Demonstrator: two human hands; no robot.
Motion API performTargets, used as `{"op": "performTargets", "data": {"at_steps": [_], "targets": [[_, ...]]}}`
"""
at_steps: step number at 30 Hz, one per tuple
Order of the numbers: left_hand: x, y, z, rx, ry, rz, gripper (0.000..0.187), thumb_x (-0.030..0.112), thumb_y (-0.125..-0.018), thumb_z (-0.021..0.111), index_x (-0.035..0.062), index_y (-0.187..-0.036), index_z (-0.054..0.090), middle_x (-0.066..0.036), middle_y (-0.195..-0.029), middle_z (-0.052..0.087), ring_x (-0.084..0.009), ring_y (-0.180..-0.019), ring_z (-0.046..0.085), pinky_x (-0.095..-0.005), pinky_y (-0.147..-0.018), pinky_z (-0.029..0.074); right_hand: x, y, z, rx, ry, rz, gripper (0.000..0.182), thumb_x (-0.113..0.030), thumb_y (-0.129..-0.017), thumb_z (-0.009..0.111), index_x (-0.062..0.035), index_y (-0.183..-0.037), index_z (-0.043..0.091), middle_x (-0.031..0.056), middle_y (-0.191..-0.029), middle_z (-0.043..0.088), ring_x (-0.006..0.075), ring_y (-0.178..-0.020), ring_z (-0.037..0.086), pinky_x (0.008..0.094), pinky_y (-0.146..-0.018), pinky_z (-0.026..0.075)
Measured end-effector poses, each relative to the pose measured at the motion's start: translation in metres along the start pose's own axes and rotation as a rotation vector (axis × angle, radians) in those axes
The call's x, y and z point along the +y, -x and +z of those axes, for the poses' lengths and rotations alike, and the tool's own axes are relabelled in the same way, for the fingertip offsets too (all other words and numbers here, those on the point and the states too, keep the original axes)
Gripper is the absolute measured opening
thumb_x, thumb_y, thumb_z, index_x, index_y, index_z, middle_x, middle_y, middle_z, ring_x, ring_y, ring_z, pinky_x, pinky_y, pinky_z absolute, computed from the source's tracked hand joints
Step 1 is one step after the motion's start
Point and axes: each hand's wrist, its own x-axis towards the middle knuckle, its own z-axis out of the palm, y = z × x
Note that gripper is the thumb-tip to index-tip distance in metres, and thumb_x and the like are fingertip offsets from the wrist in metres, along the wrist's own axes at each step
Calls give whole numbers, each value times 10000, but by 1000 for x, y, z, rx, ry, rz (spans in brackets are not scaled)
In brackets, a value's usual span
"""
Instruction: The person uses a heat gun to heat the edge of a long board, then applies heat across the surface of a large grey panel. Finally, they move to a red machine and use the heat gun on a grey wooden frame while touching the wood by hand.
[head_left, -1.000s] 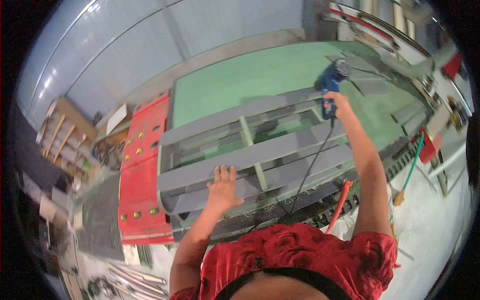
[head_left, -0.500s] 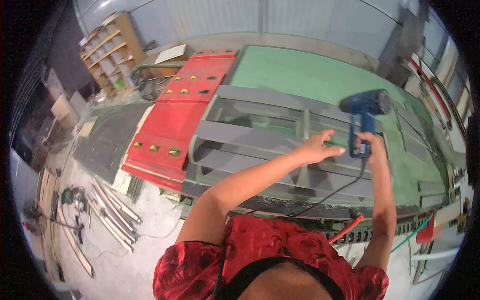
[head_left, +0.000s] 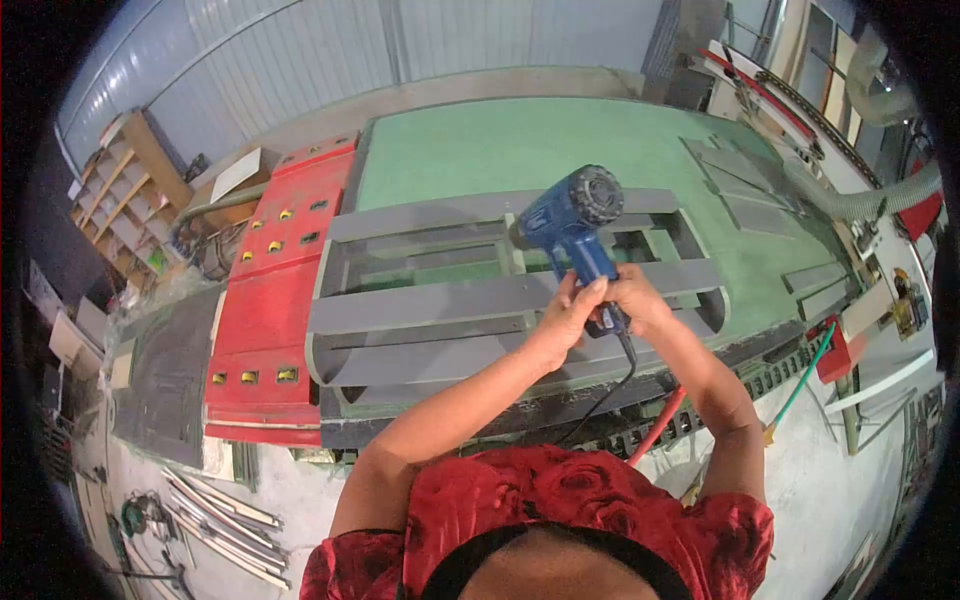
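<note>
A blue heat gun point(head_left: 572, 222) is held over a grey slatted frame point(head_left: 430, 291), its round vented back end up and toward the right. My right hand point(head_left: 638, 300) is wrapped round its handle. My left hand point(head_left: 568, 318) is closed against the handle from the other side, the thumb along it; its fingertips are partly hidden. A black cord point(head_left: 612, 392) runs from the handle's bottom down toward the table's front edge. The frame, with long grey boards and cross pieces, lies on the green tabletop point(head_left: 470, 140).
Red panels point(head_left: 270, 330) with yellow-marked slots lie at the table's left. Grey flat pieces point(head_left: 745, 185) rest on the tabletop's right side. A ribbed hose point(head_left: 870, 205) is at the far right. Wood strips point(head_left: 225, 525) lie on the floor at left; a red hose point(head_left: 660, 425) hangs in front.
The heat gun has come left and nearer the middle of the frame with my right hand. My left hand, open and apart before, now closes on its handle. The view has turned right.
</note>
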Motion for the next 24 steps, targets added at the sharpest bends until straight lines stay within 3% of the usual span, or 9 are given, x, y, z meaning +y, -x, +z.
{"op": "performTargets", "data": {"at_steps": [5, 6, 9, 13, 17, 19, 20, 23, 24], "targets": [[-5, 2, 5, 50, 26, -48, 716, 625, -720, 574, 146, -1208, 363, 1, -900, 493, -94, -796, 485, -298, -559, 395, 9, 3, 3, 16, -46, 3, 246, -35, -660, 642, 56, -874, 560, 121, -752, 594, 150, -546, 564, 268, -486, 460], [-5, 2, 3, -9, 1, -93, 730, 668, -708, 539, 208, -1239, 339, -21, -1081, 433, -157, -940, 429, -398, -700, 390, 6, 6, 5, 7, -40, -1, 248, -37, -661, 642, 57, -875, 560, 124, -758, 596, 152, -551, 568, 269, -484, 461], [-11, 0, 3, 6, 4, -76, 700, 642, -717, 549, 206, -1227, 348, -25, -1068, 439, -155, -940, 428, -398, -697, 389, 14, 5, 1, 55, -52, -20, 312, -49, -655, 651, 54, -935, 558, 103, -747, 598, 149, -549, 574, 278, -499, 479], [-13, 1, 7, 54, -17, -71, 666, 607, -721, 568, 200, -1207, 365, -29, -1036, 450, -158, -911, 453, -422, -717, 412, 20, 6, 1, 43, -42, 6, 250, -74, -654, 667, 42, -860, 587, 99, -732, 599, 151, -554, 559, 299, -498, 474], [-9, 6, 21, 31, -39, -57, 683, 598, -719, 577, 185, -1220, 363, -24, -1027, 454, -155, -894, 469, -408, -722, 433, 24, 16, -1, 79, -86, -56, 221, -38, -638, 630, 55, -834, 591, 97, -728, 594, 161, -579, 565, 302, -512, 475], [-10, 7, 26, -1, -12, -29, 691, 538, -714, 615, 167, -1243, 369, -9, -988, 474, -122, -849, 469, -330, -644, 413, 15, 33, -4, 109, -89, -47, 224, -22, -630, 616, 61, -836, 588, 102, -731, 594, 163, -587, 567, 298, -516, 473], [-12, 4, 25, -77, -95, -42, 780, 594, -712, 590, 157, -1298, 316, -20, -1048, 473, -137, -950, 478, -335, -736, 437, 13, 41, -9, 126, -112, -60, 232, -19, -625, 622, 59, -841, 588, 99, -722, 594, 161, -580, 566, 297, -511, 471], [-16, 0, 38, -203, -187, -2, 867, 584, -707, 601, 152, -1364, 235, -36, -1111, 473, -141, -971, 479, -378, -800, 420, 16, 53, -34, 192, -106, -65, 251, -23, -623, 648, 55, -854, 590, 87, -703, 597, 156, -557, 566, 288, -495, 461], [-16, 1, 43, -223, -209, -11, 944, 570, -706, 612, 148, -1407, 142, -95, -1266, 401, -217, -1112, 428, -451, -903, 353, 14, 62, -43, 235, -129, -86, 239, -19, -615, 670, 63, -824, 587, 106, -706, 599, 170, -553, 570, 298, -489, 457]]}}
